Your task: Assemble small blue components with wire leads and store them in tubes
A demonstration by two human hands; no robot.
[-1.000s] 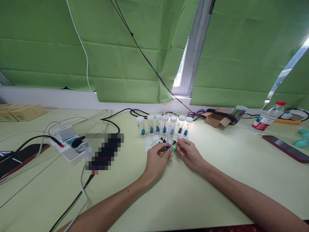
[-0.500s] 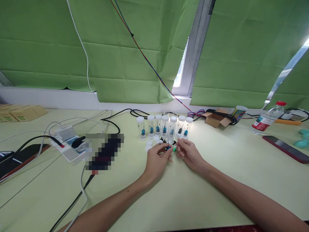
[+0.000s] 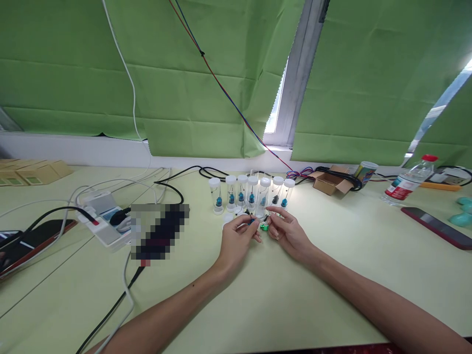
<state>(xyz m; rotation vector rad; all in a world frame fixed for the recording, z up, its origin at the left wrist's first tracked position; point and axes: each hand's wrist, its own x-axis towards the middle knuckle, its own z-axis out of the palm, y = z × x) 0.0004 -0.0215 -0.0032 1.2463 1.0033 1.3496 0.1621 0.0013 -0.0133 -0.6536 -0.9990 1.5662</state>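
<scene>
Seven capped vials (image 3: pixel 251 194) stood at twelve o'clock of both hands; left hand (image 3: pixel 236 239) and right hand (image 3: pixel 285 231) each pinched a small part (image 3: pixel 264 226).

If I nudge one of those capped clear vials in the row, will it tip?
Probably. Each vial is tall and narrow and looks light, so a push near its white cap would likely topple it. They stand close together, so one falling may knock its neighbours.

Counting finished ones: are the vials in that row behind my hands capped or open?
Capped: each of the seven upright vials carries a white lid on top.
</scene>
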